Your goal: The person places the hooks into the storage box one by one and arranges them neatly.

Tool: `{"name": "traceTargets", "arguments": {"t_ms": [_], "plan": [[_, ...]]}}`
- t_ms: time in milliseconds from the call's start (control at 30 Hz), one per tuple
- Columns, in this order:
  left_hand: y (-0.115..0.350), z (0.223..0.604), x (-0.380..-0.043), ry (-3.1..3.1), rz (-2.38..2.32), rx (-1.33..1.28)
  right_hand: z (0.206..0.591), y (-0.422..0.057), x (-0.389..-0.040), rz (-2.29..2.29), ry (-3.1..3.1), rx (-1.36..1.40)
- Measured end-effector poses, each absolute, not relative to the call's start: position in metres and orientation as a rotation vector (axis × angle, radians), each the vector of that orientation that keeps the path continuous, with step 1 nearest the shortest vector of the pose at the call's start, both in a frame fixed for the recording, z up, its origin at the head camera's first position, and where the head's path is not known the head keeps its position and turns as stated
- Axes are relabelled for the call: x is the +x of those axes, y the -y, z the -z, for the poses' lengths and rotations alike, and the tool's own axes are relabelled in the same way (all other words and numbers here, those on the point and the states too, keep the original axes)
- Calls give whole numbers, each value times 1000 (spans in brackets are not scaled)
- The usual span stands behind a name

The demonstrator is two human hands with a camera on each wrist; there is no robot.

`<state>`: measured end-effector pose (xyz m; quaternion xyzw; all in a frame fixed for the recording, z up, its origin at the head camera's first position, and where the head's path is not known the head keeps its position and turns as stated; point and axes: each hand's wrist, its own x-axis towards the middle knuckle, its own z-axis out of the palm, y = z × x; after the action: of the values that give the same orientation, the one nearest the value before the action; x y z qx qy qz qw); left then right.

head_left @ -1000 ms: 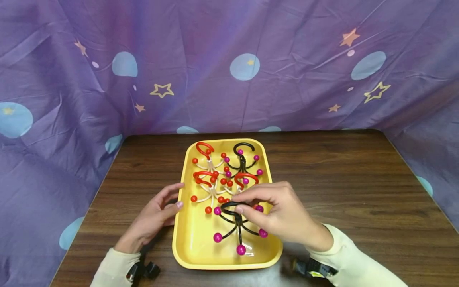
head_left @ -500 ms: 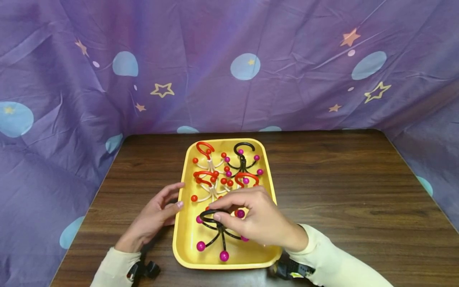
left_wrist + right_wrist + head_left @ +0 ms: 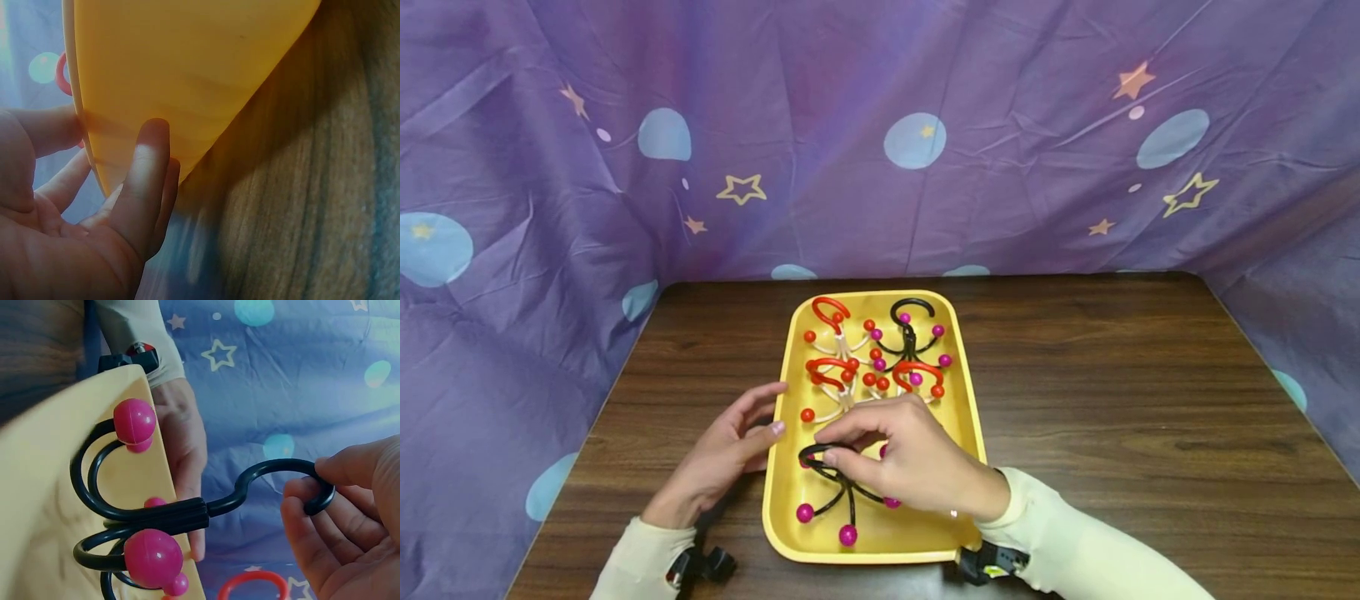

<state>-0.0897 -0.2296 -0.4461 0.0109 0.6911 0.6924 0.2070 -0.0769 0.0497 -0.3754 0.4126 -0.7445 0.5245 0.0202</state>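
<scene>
My right hand point(image 3: 910, 458) pinches the black hook of a multi-armed hanger point(image 3: 172, 515) between thumb and fingers. The hanger's curved arms end in magenta balls. It stands hook up over the near left part of a yellow tray point(image 3: 925, 537), and whether its balls touch the tray floor I cannot tell. On the tray's left side, my left hand point(image 3: 718, 458) touches the wall and rim with extended fingers, as the left wrist view also shows. Farther back in the tray stand a second black hanger point(image 3: 909, 343) and several white ones with red hooks, one a red-hooked hanger point(image 3: 841, 343).
The tray rests on a dark wood-grain table point(image 3: 1097, 400). A purple curtain point(image 3: 820, 150) with stars and blue spots hangs behind and at the sides. Part of the front red-hooked hanger point(image 3: 917, 367) is hidden behind my right hand.
My right hand has carried the black hanger left across the near part of the tray, slowing lately. The left hand and the other hangers stay in place.
</scene>
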Motion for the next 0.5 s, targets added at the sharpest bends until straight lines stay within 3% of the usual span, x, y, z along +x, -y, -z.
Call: {"name": "traceTargets", "arguments": {"t_ms": [500], "plan": [[229,444,-89,-1946,-1909,9,388,-39,-74,-1689,2436,1261]]}}
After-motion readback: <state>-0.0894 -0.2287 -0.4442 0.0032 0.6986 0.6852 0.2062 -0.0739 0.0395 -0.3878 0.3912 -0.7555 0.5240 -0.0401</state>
